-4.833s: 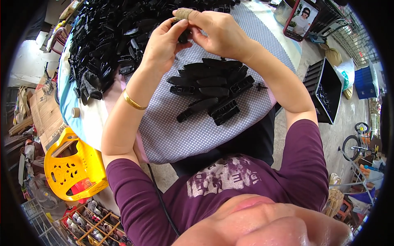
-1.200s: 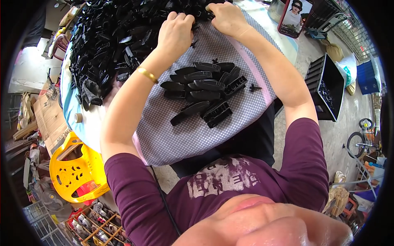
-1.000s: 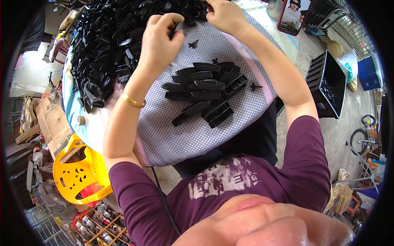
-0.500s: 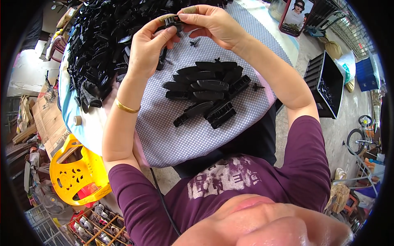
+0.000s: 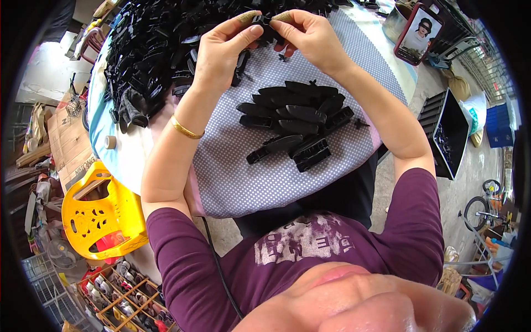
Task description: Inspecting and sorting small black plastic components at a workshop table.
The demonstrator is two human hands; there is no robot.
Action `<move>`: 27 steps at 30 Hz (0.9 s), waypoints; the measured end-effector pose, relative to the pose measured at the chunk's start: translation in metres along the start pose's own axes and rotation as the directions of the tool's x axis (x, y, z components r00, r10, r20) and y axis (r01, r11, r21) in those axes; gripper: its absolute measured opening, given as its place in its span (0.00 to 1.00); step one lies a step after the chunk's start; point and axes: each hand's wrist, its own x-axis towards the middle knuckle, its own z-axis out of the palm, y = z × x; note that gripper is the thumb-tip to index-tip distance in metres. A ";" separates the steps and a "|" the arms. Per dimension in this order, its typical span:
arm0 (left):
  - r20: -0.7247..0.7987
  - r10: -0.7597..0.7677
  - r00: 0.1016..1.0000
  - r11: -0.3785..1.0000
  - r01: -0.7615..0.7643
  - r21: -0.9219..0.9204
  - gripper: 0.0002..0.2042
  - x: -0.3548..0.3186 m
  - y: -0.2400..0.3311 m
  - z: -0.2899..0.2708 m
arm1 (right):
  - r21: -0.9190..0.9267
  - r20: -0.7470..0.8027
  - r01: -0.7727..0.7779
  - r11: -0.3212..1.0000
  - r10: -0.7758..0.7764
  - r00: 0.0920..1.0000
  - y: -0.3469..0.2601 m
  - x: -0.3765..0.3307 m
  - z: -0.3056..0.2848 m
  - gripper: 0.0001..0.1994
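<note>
My left hand [image 5: 220,58] is at the far side of the table, thumb and taped index finger closed on a small black plastic part [image 5: 258,20]. Facing it, my right hand [image 5: 316,45] pinches with its taped finger and thumb at the part's other side. What exactly sits in the right fingertips is too dark to make out. Nearer me, on the dotted grey cloth [image 5: 232,188], lies a small stack of long, curved black plastic pieces [image 5: 298,113]. A tiny black cross-shaped piece [image 5: 361,123] rests to the right of the stack.
A large heap of black plastic parts [image 5: 149,61] covers the table's far left. A tape roll [image 5: 110,142] lies near the left edge. A phone [image 5: 418,34] stands at the far right, above a black crate [image 5: 442,133]. A yellow plastic chair [image 5: 102,218] is at the left.
The view has shifted, moving the table and stack slightly right. My hands have drawn a little apart at the fingertips, and my left thumb has come off the front of the black part.
</note>
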 end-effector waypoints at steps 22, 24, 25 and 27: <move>0.033 0.044 0.999 0.998 -0.045 0.036 0.12 0.000 0.010 0.004 | -0.581 0.220 0.263 0.770 -0.163 0.962 -0.001 -0.002 0.003 0.21; -0.015 0.012 1.000 0.997 -0.011 0.077 0.12 -0.002 0.012 0.006 | -0.531 0.281 0.311 0.788 -0.182 0.942 0.002 0.007 -0.015 0.15; 0.073 0.081 0.994 0.970 -0.095 0.222 0.14 -0.004 0.015 0.011 | -0.445 0.304 0.234 0.865 -0.100 0.948 -0.013 0.014 -0.033 0.14; 0.179 0.200 0.963 0.869 -0.259 0.422 0.18 -0.007 0.015 0.020 | -0.694 -0.015 0.002 0.720 -0.018 1.000 -0.031 0.020 -0.062 0.19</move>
